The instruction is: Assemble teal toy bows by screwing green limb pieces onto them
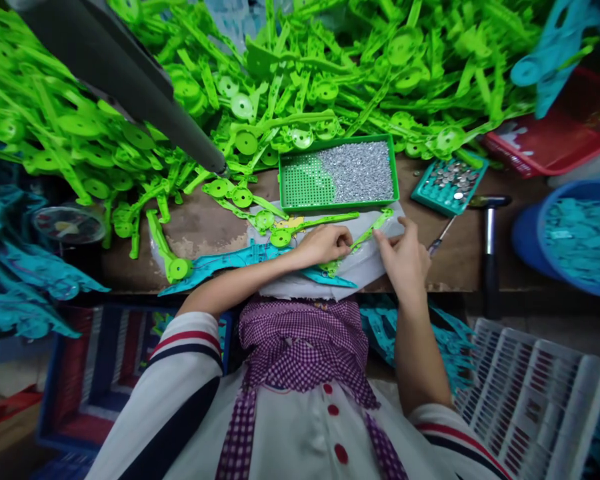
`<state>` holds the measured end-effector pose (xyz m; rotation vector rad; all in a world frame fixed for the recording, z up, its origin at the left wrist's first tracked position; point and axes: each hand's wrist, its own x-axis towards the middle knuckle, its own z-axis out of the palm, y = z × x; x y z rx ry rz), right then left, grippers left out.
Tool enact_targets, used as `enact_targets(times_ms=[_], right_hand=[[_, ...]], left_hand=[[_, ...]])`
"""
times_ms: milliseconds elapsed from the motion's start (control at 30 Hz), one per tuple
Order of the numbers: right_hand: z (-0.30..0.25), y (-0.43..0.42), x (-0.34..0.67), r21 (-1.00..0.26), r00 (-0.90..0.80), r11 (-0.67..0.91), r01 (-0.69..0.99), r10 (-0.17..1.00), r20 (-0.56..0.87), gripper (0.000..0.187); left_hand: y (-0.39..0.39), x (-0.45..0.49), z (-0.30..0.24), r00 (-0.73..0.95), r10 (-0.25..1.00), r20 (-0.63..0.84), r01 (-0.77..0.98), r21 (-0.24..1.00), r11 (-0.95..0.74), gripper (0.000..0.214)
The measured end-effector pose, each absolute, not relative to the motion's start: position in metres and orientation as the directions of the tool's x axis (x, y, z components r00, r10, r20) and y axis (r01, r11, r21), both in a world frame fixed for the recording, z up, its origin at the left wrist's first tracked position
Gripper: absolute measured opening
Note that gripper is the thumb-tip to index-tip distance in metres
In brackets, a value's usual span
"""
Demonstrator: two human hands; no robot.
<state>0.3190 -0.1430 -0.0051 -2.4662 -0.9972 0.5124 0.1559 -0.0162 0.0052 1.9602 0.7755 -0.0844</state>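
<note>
My left hand (324,244) is closed in a pinch on a thin green plastic arm piece (369,231) that lies over a white sheet (360,263) at the near edge of the workbench. My right hand (404,257) rests beside it with fingers curled, its fingertips touching the same green piece. A teal plastic blade-shaped part (230,260) lies under my left forearm and stretches to the left. Another green arm with round discs (300,230) lies just beyond my left hand.
A green tray (305,181) half full of small silver screws sits just beyond my hands. A huge pile of green plastic parts (330,73) fills the back. A teal screw tray (447,183), a hammer (490,247), a blue tub (570,233) and a red tray (565,133) stand right.
</note>
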Motion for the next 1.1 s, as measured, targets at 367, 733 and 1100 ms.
enact_targets(times_ms=[367,733,1100], right_hand=[[-0.014,-0.128,0.309,-0.708,0.671,-0.583,0.398,0.712,-0.208,0.044],[-0.036,-0.145,0.299,-0.946,0.654,-0.323,0.029,0.722,-0.226,0.052],[-0.009,-0.172,0.374,-0.745,0.745,-0.47,0.473,0.665,0.054,0.048]], left_hand=[[-0.013,0.159,-0.002,0.798,0.465,-0.383,0.538,0.8,-0.265,0.01],[-0.014,0.157,-0.005,0.824,0.426,-0.375,0.51,0.818,-0.267,0.011],[-0.014,0.155,-0.004,0.832,0.416,-0.366,0.5,0.819,-0.28,0.009]])
